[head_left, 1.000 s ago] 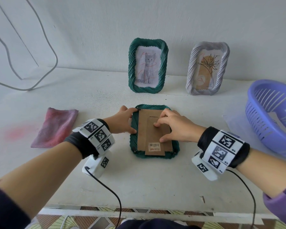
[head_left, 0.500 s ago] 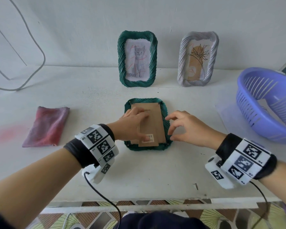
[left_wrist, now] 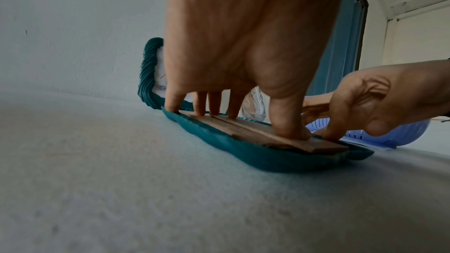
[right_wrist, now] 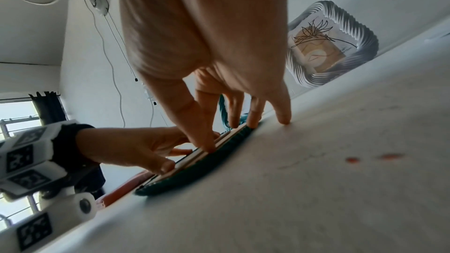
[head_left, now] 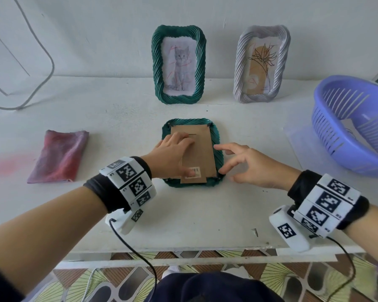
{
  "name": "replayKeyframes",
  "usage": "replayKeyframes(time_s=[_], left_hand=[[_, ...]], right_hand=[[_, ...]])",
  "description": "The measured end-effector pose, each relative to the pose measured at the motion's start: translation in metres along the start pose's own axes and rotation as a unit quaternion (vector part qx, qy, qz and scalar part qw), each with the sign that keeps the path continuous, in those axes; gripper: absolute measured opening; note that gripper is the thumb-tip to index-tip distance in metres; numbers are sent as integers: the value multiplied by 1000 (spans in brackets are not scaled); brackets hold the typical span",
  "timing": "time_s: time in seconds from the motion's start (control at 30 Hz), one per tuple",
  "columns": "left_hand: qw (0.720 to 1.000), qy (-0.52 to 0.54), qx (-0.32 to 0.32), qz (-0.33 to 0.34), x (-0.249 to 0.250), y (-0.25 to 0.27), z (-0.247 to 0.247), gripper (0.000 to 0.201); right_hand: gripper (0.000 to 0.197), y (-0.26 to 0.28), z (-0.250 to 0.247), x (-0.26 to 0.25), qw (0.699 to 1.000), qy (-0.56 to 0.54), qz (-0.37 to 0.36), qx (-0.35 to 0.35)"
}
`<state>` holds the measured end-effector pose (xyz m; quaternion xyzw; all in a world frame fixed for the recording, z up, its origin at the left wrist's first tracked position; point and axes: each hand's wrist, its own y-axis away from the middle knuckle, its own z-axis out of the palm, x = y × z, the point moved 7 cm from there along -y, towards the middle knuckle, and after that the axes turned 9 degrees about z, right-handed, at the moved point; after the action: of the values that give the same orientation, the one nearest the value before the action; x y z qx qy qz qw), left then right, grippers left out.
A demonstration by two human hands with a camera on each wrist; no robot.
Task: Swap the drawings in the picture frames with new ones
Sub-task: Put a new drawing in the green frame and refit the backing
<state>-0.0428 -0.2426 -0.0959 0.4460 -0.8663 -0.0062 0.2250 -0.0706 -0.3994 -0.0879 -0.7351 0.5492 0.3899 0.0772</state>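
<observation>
A dark green woven picture frame [head_left: 217, 136] lies face down in the middle of the white table, its brown cardboard backing [head_left: 202, 149] facing up. My left hand [head_left: 183, 155] rests on the backing with straight fingers, its thumb on the barcode label. In the left wrist view the left hand [left_wrist: 243, 114] presses its fingertips on the backing [left_wrist: 255, 134]. My right hand [head_left: 225, 159] is spread at the frame's right side. In the right wrist view some fingertips of the right hand [right_wrist: 233, 122] touch the rim and one touches the table. Neither hand holds anything.
A green frame with a cat drawing [head_left: 179, 64] and a white frame with a plant drawing [head_left: 261, 64] stand against the back wall. A purple slotted basket [head_left: 358, 127] sits at the right, a red cloth [head_left: 59, 155] at the left. A grey cable [head_left: 46, 53] hangs on the wall.
My left hand moved from the frame's left edge onto the cardboard backing. My right hand came off the backing and went to the frame's right rim.
</observation>
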Motion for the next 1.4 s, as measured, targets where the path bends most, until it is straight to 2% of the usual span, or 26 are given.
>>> replayKeyframes(time_s=[0.17, 0.53, 0.7, 1.0, 1.13, 1.23, 1.4], left_hand=[[1000, 1, 5, 2, 0, 0, 0, 87], [1000, -6, -7, -3, 2, 1, -1, 87], [1000, -4, -8, -2, 3, 1, -1, 87], [1000, 1, -2, -2, 1, 1, 0, 87], [1000, 6, 7, -1, 0, 1, 0, 88], [1000, 14, 15, 3, 1, 2, 0, 87], [997, 69, 17, 10, -6, 9, -4, 76]], right_hand=[[30, 3, 3, 3, 1000, -13, 3, -12], [22, 5, 8, -5, 996, 78, -26, -14], [26, 4, 11, -8, 992, 117, -33, -14], [33, 2, 7, -11, 992, 120, -20, -11], [48, -2, 5, -24, 990, 137, -45, -10], [54, -4, 14, -32, 982, 179, -55, -30], [48, -8, 19, -34, 966, 254, -41, -37]])
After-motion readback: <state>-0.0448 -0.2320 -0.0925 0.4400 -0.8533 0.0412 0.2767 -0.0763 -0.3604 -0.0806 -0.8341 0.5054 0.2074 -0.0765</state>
